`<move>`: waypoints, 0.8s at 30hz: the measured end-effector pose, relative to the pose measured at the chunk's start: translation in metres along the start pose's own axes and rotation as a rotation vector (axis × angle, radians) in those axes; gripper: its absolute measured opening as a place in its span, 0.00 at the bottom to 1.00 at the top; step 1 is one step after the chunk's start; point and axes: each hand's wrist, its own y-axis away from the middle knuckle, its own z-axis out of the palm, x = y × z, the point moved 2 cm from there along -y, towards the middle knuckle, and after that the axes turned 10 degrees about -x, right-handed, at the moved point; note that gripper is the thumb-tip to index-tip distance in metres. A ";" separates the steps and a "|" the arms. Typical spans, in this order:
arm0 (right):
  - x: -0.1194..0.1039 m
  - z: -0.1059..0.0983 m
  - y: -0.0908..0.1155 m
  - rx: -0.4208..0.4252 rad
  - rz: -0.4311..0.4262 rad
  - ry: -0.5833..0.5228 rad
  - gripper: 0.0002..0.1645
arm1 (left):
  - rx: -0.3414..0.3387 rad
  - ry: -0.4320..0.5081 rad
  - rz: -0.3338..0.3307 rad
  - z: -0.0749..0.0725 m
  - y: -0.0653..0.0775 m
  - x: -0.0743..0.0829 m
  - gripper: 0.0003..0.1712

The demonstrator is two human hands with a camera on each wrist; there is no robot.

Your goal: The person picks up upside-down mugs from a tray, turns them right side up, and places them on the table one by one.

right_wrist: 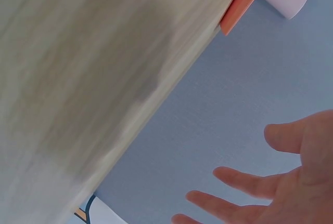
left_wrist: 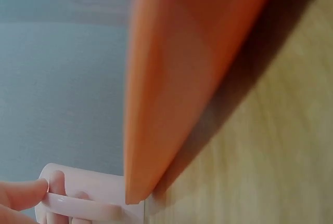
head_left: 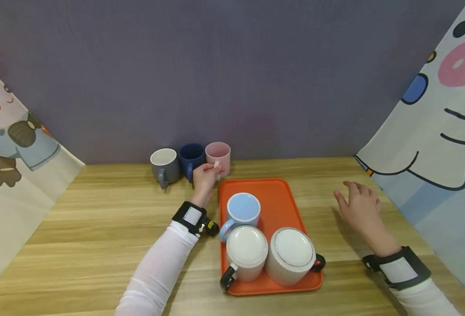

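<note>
The pink mug (head_left: 221, 159) stands near the centre of the head view, on the tabletop (head_left: 98, 219), just above the upper left corner of the tray (head_left: 269, 188), so the tray lies below it and to the right. The left hand (head_left: 206, 177) is the nearer, coming up from the mug's lower left, its thumb and fingers curled on the handle (left_wrist: 99, 209). The right hand (head_left: 360, 206) is well apart at the right of the frame, fingers spread and slightly bent, holding nothing. The mug is upright, its axis vertical, mouth up and handle turned toward the bottom of the frame; it is plain pale pink, smooth and straight-sided, with the navy mug (head_left: 192, 153) just beside it on the left
</note>
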 end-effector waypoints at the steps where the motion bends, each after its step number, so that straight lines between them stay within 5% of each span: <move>1: 0.000 0.000 0.000 0.000 0.001 0.002 0.33 | -0.005 -0.006 0.003 0.000 0.000 0.000 0.07; 6: -0.001 0.000 -0.001 0.007 -0.001 0.000 0.32 | -0.032 -0.053 0.008 -0.003 0.000 0.001 0.07; 11: -0.002 0.000 -0.001 0.000 0.003 -0.003 0.32 | -0.068 -0.092 -0.054 -0.006 0.003 0.005 0.10; 15: -0.004 0.000 -0.001 0.004 0.004 0.002 0.32 | -0.075 -0.210 -0.059 -0.008 0.006 0.010 0.15; 19: -0.008 0.002 -0.004 0.000 0.000 0.008 0.32 | -0.064 -0.379 -0.024 -0.012 0.015 0.016 0.24; 24: -0.014 0.006 -0.006 -0.008 -0.018 0.011 0.32 | -0.054 -0.453 0.088 -0.016 0.029 0.023 0.31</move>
